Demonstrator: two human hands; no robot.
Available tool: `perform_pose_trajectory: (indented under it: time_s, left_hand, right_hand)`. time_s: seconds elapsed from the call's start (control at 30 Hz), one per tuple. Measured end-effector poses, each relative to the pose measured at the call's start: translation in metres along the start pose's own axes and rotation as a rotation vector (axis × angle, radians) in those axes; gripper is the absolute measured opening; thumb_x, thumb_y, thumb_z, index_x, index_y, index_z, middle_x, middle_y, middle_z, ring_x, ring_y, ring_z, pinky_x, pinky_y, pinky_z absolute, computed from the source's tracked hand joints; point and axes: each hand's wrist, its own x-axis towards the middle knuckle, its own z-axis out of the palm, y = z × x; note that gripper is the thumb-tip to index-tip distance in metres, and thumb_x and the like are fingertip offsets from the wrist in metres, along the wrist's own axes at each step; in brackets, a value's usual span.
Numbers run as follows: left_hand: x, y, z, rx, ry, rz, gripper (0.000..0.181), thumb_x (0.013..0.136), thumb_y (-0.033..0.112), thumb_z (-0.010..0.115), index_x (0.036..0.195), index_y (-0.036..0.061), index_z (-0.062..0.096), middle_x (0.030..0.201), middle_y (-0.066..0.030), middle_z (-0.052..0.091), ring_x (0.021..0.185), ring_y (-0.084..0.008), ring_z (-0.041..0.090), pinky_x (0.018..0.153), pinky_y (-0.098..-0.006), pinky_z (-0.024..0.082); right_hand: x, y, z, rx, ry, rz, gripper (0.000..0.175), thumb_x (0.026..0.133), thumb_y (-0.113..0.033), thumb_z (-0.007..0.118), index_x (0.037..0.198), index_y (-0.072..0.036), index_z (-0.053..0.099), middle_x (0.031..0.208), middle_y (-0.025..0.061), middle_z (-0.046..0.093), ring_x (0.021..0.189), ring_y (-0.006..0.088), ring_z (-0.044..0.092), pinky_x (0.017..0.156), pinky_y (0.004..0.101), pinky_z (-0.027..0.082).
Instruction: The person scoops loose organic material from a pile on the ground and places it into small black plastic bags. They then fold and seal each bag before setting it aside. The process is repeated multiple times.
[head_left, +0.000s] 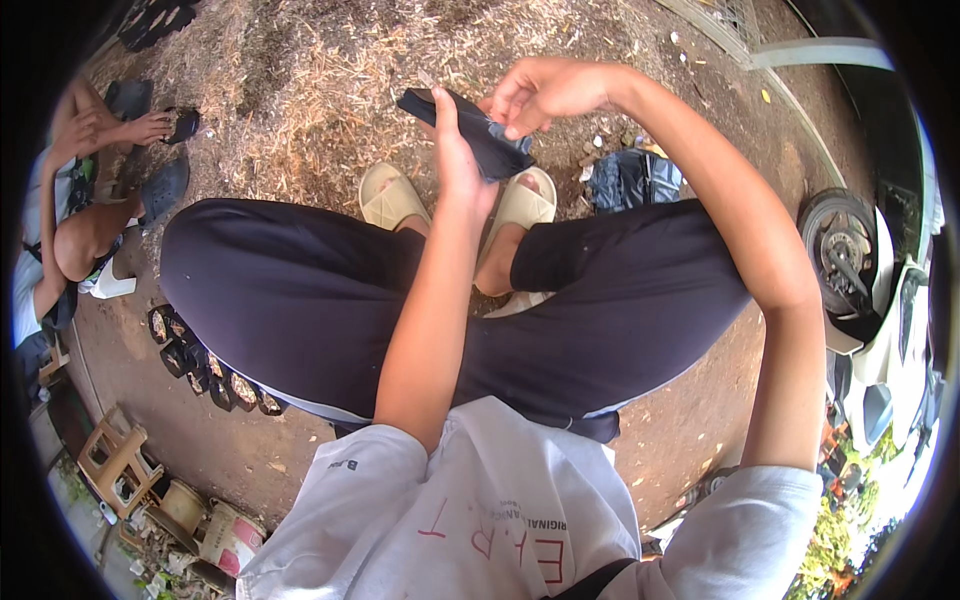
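My left hand (461, 154) holds a flat, folded black plastic bag (469, 124) over my feet, its thumb lying along the upper side. From the right, my right hand (551, 94) reaches over with bent fingers and pinches at the bag's bluish, shiny edge. How far the bag is parted there is hidden by the fingers. Beneath it, loose straw-like mulch (322, 97) covers the soil.
Beside my right shin lies a bundle of black plastic (634, 180). Several filled black bags (202, 367) stand by my left knee. Another person's hand (154, 127) touches a black bag at the left. A motorbike wheel (838, 251) stands at right, a wooden stool (116, 461) lower left.
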Motion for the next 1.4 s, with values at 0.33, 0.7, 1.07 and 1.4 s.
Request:
perform_pose_trajectory:
  time_s: [0.33,0.7,1.07,1.4]
  left_hand:
    - [0.003,-0.002,-0.002,-0.083,-0.094,-0.041,0.089,0.093,0.08,0.049,0.123,-0.0034,0.05,0.099,-0.0164,0.062,0.089,-0.0255,0.067,0.076,-0.0394,0.058]
    - [0.01,-0.005,-0.012,-0.091,0.025,-0.017,0.077,0.1,0.074,0.043,0.117,-0.0005,0.057,0.105,-0.0122,0.062,0.096,-0.0236,0.063,0.087,-0.0414,0.052]
    - [0.003,-0.004,-0.011,-0.047,-0.132,0.034,0.048,0.102,0.053,0.058,0.119,0.0075,0.061,0.105,-0.0077,0.067,0.095,-0.0203,0.067,0.083,-0.0372,0.054]
    - [-0.007,0.0,-0.003,-0.077,-0.11,0.059,0.047,0.093,0.013,0.068,0.133,0.0103,0.044,0.117,-0.0129,0.066,0.105,-0.0267,0.069,0.092,-0.045,0.057]
  right_hand:
    - [-0.005,-0.003,-0.01,-0.024,0.003,0.066,0.021,0.091,-0.026,0.073,0.098,-0.006,0.074,0.09,0.0027,0.076,0.08,0.0094,0.065,0.067,0.0276,0.05]
    - [-0.001,-0.016,0.004,-0.233,0.078,-0.007,0.015,0.088,-0.011,0.077,0.082,0.0,0.069,0.092,0.0105,0.069,0.091,0.017,0.059,0.073,0.0358,0.05]
    - [-0.003,-0.018,-0.011,-0.03,-0.013,0.032,0.018,0.096,-0.021,0.067,0.086,-0.006,0.068,0.096,0.0085,0.073,0.085,0.0197,0.074,0.071,0.0349,0.054]
    - [-0.007,-0.013,-0.017,-0.035,0.118,-0.006,0.009,0.091,-0.006,0.066,0.095,-0.001,0.072,0.087,0.0078,0.073,0.076,0.0162,0.07,0.07,0.0335,0.054]
